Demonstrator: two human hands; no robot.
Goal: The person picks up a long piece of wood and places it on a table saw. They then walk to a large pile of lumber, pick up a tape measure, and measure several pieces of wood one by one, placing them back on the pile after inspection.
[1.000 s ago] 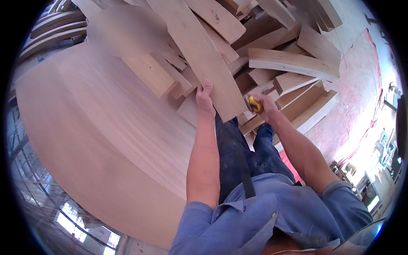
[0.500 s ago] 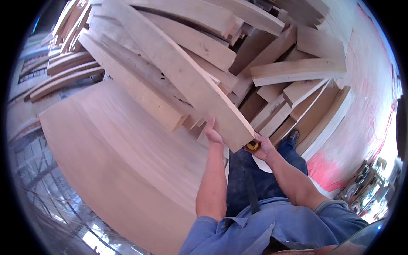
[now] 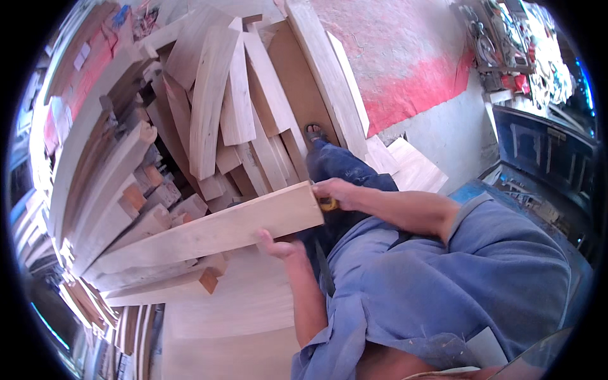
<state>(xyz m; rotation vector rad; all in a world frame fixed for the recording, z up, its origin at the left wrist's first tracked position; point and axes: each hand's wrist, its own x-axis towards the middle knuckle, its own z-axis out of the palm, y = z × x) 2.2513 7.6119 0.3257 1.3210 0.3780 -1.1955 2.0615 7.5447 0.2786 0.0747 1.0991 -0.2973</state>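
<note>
Plank (image 3: 209,231), long and pale, was held level above the stacked boards (image 3: 221,114); left hand (image 3: 275,244) supported its underside, fingers curled beneath, right hand (image 3: 335,190) gripped the near end, fingers closed, also pinching a small yellow object (image 3: 328,204).

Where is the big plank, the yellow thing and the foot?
plank (image 3: 209,231), head view, middle of its broad face
yellow thing (image 3: 327,204), head view, the bit showing under the right hand
foot (image 3: 315,133), head view, the toes

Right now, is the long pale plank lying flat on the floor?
No: the plank is lifted off the floor, with the left hand beneath its near end and the right hand at its end corner.
</note>
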